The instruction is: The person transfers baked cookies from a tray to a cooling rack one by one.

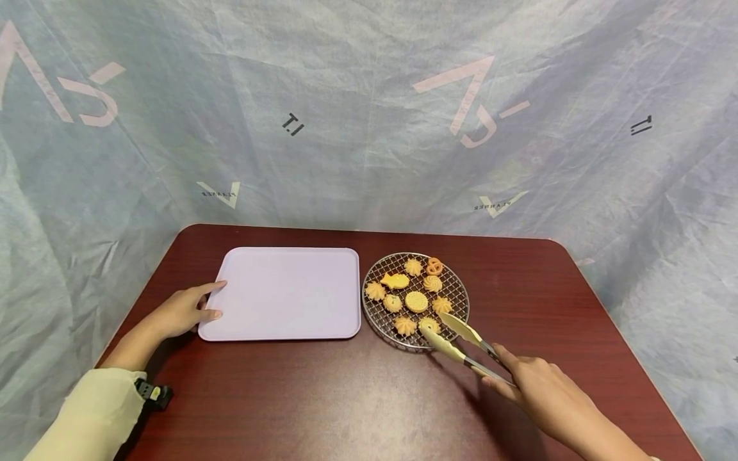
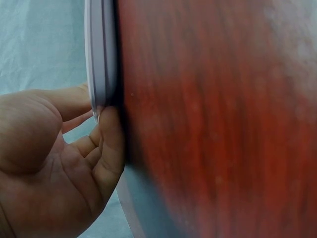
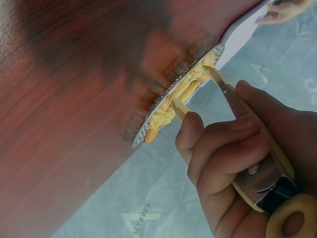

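Observation:
My left hand (image 1: pixel 183 312) grips the left edge of a pale lilac tray (image 1: pixel 288 294). In the left wrist view the tray's rim (image 2: pixel 102 54) sits between the thumb and curled fingers (image 2: pixel 111 144). My right hand (image 1: pixel 548 394) holds a pair of tongs (image 1: pixel 469 358) with cream tips, its fingers wrapped round the metal arms in the right wrist view. The tong tips are spread over the near right part of a round wire rack (image 1: pixel 369 314), right at a ring-shaped cookie (image 1: pixel 429 324). Several other cookies lie on the rack, among them a fish-shaped cookie (image 1: pixel 395 281) and a pretzel (image 1: pixel 435 266).
Tray and rack stand side by side on a dark red wooden table (image 1: pixel 346 397). A grey-blue printed curtain (image 1: pixel 369 115) hangs behind the table and along its sides. A small black device (image 1: pixel 154 394) is strapped to the left wrist, at the cuff of a cream sleeve.

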Tool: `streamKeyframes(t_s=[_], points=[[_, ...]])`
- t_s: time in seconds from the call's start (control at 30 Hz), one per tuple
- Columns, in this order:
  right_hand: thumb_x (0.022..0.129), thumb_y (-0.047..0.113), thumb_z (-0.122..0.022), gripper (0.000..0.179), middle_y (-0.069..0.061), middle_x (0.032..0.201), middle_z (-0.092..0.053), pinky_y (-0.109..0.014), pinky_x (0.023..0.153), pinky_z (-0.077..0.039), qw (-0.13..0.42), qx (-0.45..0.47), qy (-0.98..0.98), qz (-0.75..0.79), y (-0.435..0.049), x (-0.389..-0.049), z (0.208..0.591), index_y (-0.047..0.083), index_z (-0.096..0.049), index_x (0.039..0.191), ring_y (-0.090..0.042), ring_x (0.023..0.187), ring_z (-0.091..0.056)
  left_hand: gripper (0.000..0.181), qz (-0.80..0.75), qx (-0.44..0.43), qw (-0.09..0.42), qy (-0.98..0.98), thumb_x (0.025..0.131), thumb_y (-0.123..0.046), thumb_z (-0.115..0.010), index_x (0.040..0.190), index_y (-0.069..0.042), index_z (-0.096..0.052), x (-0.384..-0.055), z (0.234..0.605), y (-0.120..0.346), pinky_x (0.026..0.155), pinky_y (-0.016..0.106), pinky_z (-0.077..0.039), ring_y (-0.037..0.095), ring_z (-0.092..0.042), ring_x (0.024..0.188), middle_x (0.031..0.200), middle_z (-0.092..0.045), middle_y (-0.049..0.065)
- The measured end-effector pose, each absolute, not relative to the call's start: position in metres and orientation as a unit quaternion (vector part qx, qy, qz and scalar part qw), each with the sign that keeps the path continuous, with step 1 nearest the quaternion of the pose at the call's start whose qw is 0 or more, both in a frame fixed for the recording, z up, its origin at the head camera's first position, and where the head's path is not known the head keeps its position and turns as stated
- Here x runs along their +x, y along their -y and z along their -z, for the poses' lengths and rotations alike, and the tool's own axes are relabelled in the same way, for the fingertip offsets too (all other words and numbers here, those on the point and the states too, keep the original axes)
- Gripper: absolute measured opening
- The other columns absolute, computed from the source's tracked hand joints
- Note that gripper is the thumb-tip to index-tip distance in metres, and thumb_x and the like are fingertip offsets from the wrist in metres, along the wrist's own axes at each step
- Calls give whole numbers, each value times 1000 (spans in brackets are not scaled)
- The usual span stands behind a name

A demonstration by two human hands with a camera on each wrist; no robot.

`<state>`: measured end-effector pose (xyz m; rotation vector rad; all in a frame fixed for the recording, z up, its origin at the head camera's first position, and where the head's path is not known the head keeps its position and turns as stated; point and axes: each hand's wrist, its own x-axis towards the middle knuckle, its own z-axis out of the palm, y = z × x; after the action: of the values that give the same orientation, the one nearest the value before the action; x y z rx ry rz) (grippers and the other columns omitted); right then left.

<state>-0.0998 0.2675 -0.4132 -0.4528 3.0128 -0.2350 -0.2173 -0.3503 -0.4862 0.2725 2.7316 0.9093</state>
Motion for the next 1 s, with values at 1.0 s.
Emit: streamKeyframes(t_s=[1.0], points=[[93,21,-79,47,-10,99,-70,-52,72,-55,-122,-138,-963,197,-283,-109,436,2,-59,131,-27,88,-69,70,-311,94,123,-938,96,-12,-73,152,10,-38,-217,488,351,53,32,-47,19,-52,60,80,-48,9]])
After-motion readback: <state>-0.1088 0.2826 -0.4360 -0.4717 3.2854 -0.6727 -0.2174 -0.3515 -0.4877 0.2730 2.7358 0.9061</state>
